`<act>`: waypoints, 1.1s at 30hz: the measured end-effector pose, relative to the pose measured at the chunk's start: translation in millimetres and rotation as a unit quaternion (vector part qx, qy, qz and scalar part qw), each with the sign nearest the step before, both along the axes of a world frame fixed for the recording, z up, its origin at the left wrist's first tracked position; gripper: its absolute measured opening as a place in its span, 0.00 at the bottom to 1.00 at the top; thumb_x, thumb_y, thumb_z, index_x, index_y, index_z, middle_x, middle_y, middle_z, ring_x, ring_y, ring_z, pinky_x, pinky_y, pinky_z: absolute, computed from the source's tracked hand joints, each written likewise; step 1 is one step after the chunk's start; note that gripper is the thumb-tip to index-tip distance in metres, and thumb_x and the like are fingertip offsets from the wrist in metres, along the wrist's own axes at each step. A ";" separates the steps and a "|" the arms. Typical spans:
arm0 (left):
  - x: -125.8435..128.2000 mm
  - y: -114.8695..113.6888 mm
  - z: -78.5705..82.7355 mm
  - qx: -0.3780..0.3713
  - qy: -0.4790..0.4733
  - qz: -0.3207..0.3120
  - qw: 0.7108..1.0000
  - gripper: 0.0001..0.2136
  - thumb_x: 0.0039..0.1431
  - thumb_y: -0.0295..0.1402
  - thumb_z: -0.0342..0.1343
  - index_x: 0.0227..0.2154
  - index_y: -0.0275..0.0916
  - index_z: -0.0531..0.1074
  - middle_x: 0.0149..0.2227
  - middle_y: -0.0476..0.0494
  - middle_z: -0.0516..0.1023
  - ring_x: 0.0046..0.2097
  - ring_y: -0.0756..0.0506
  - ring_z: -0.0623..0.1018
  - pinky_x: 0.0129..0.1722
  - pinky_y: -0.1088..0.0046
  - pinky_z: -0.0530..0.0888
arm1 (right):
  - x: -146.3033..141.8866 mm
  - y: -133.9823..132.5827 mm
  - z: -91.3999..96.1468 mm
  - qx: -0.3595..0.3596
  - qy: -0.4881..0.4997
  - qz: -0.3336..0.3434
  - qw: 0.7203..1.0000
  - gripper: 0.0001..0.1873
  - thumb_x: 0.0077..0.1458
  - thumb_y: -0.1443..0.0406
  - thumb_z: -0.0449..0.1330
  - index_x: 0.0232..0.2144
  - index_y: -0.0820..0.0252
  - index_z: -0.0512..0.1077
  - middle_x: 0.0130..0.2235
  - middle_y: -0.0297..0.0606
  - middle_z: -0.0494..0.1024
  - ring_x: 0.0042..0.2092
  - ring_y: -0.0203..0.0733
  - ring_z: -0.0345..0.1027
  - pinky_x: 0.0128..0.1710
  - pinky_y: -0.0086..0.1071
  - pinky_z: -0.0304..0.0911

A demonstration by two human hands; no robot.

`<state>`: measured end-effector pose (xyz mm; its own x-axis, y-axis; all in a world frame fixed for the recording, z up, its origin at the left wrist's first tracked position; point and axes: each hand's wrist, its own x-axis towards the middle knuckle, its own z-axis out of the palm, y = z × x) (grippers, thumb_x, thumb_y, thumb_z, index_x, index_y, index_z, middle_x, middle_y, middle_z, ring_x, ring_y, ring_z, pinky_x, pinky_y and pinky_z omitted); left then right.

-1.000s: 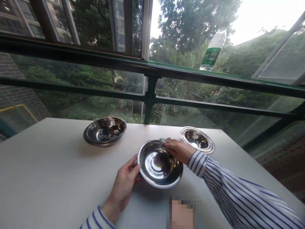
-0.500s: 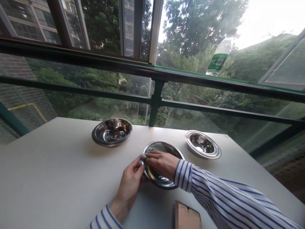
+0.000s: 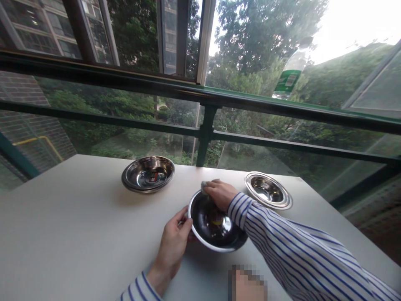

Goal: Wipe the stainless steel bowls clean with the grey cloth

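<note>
A shiny metal bowl (image 3: 206, 221) is tilted toward me above the near part of the white table. My left hand (image 3: 175, 238) grips its left rim, thumb on the near side and fingers behind. At the bowl's far rim, my right hand (image 3: 221, 193) pinches a greyish-white cloth (image 3: 204, 187) against the edge. The right wrist and striped sleeve cover part of the bowl's right side. Most of the cloth is hidden under the fingers.
On the white table (image 3: 94, 221), stacked metal bowls (image 3: 148, 174) stand at the back left and wide-rimmed metal bowls (image 3: 268, 190) at the back right. A green railing (image 3: 206, 96) runs behind, with a plastic bottle (image 3: 290, 77) on it. A pixelated patch covers something at the bottom.
My right hand has moved with the cloth from the bowl's left rim to its far rim. The bowl now tilts more toward me, still in my left hand.
</note>
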<state>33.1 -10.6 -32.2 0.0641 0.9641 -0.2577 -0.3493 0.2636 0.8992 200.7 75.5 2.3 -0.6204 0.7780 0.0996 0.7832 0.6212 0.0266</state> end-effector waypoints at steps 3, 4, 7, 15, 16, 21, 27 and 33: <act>1.5 -0.9 1.0 0.006 0.001 0.000 1.000 0.21 0.46 0.32 0.59 0.47 0.37 0.73 0.23 0.52 0.70 0.23 0.50 0.70 0.24 0.74 0.70 | 15.7 3.8 3.6 -0.006 0.009 -0.042 0.999 0.08 0.53 0.74 0.54 0.33 0.65 0.73 0.36 0.48 0.76 0.40 0.46 0.69 0.41 0.36 0.63; 1.6 -0.9 0.8 0.008 0.000 -0.003 1.000 0.22 0.47 0.32 0.59 0.47 0.36 0.73 0.23 0.52 0.70 0.23 0.50 0.70 0.24 0.74 0.70 | 15.3 3.5 4.2 -0.009 0.017 -0.044 0.999 0.08 0.54 0.74 0.54 0.33 0.64 0.73 0.36 0.47 0.76 0.40 0.45 0.69 0.42 0.35 0.63; 0.5 0.5 -0.9 0.007 -0.005 -0.006 1.000 0.23 0.47 0.33 0.60 0.49 0.36 0.71 0.23 0.51 0.71 0.25 0.50 0.71 0.24 0.74 0.70 | -2.6 -2.2 2.9 -0.020 0.056 -0.025 0.998 0.10 0.54 0.76 0.54 0.35 0.63 0.73 0.39 0.44 0.76 0.41 0.42 0.69 0.46 0.33 0.60; -0.8 2.7 -5.3 -0.007 -0.048 -0.014 0.999 0.20 0.49 0.32 0.57 0.47 0.36 0.72 0.43 0.39 0.77 0.41 0.43 0.75 0.28 0.74 0.72 | -50.6 -44.9 -17.6 -0.045 0.198 -0.014 0.979 0.11 0.53 0.72 0.57 0.38 0.59 0.75 0.44 0.39 0.76 0.42 0.39 0.72 0.43 0.27 0.66; -0.1 2.4 -5.3 -0.004 -0.048 -0.014 0.999 0.19 0.50 0.31 0.57 0.47 0.36 0.72 0.44 0.39 0.76 0.41 0.43 0.75 0.28 0.75 0.72 | -49.5 -47.8 -20.0 -0.048 0.207 -0.024 0.977 0.11 0.52 0.72 0.58 0.38 0.59 0.75 0.45 0.39 0.76 0.42 0.39 0.72 0.42 0.27 0.66; 2.6 0.4 -3.9 -0.008 -0.031 -0.018 0.999 0.24 0.50 0.32 0.57 0.52 0.37 0.68 0.45 0.38 0.76 0.38 0.43 0.76 0.25 0.75 0.71 | -32.0 -36.7 -26.0 -0.031 0.232 -0.110 0.966 0.16 0.49 0.76 0.56 0.41 0.61 0.75 0.48 0.45 0.73 0.50 0.48 0.67 0.51 0.37 0.62; 2.0 -0.3 -3.6 -0.014 -0.031 -0.024 0.999 0.25 0.49 0.33 0.58 0.53 0.39 0.67 0.42 0.40 0.78 0.36 0.45 0.77 0.25 0.75 0.70 | -23.1 -16.2 -32.2 -0.037 0.262 -0.209 0.941 0.15 0.51 0.74 0.54 0.42 0.63 0.73 0.47 0.50 0.72 0.47 0.49 0.68 0.49 0.40 0.62; 0.2 3.0 -6.2 -0.047 -0.082 -0.005 0.995 0.24 0.50 0.31 0.58 0.52 0.38 0.68 0.44 0.39 0.77 0.41 0.44 0.76 0.30 0.74 0.72 | -41.1 -29.2 -34.8 -0.126 0.291 -0.193 0.929 0.13 0.54 0.69 0.55 0.42 0.62 0.71 0.41 0.44 0.75 0.43 0.44 0.70 0.44 0.36 0.65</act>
<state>33.3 -7.6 -38.4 0.1226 0.9351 -0.3324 -0.4866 0.3485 0.8011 159.6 46.3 -32.5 -0.1888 0.9751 0.1161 0.7850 0.2209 -0.5787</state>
